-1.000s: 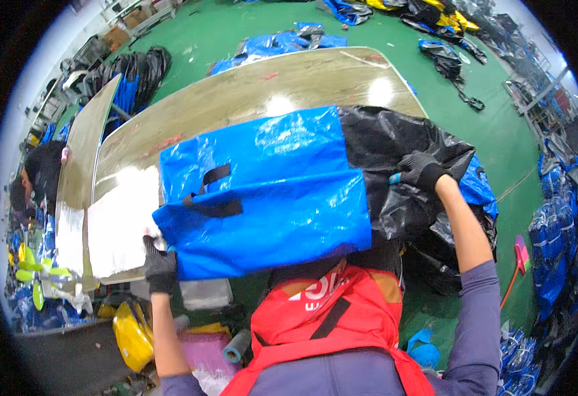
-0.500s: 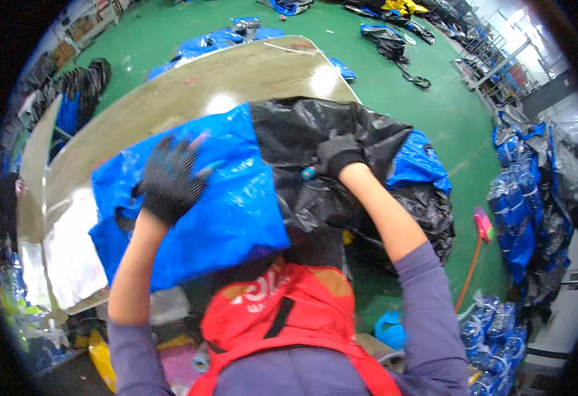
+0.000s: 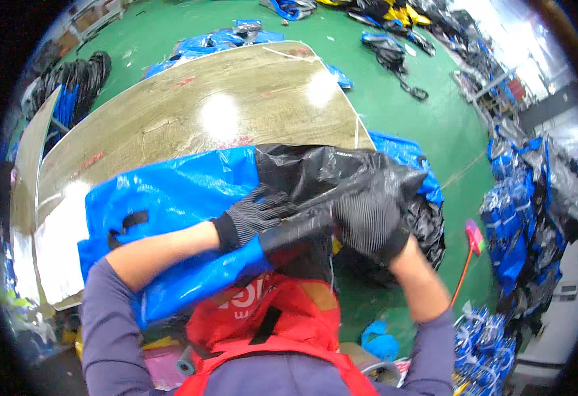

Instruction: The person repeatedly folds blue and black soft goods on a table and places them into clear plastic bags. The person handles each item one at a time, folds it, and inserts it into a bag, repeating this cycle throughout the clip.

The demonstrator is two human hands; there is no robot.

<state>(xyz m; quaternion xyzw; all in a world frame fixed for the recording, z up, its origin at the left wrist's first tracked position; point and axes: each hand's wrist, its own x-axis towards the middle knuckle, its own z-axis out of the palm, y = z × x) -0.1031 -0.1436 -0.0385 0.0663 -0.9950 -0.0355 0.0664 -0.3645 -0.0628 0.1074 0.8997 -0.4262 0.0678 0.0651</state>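
Across the near edge of the table lies a shiny tarpaulin piece [image 3: 170,181], blue on the left and black on the right. Short black strips show on its blue part. My left hand [image 3: 257,214], in a grey-striped black glove, rests on it at the blue-black seam with fingers stretched out. My right hand [image 3: 368,221], gloved alike, is on the black part near its right end. Motion blurs this hand and its fingertips are hidden. A raised fold runs between the hands, and the near edge hangs towards my red apron [image 3: 262,317].
The wood-patterned table [image 3: 170,119] stretches away beyond the tarpaulin. More blue and black material [image 3: 427,231] hangs at its right end. Bundled blue and black pieces [image 3: 520,218] are piled at right, near a pink-headed broom [image 3: 475,237]. Blue pieces [image 3: 216,43] lie on the green floor behind.
The tarpaulin's far edge has come nearer to me, and a fold has risen in it. My left hand has moved right to the seam; my right hand has moved nearer and slightly right.
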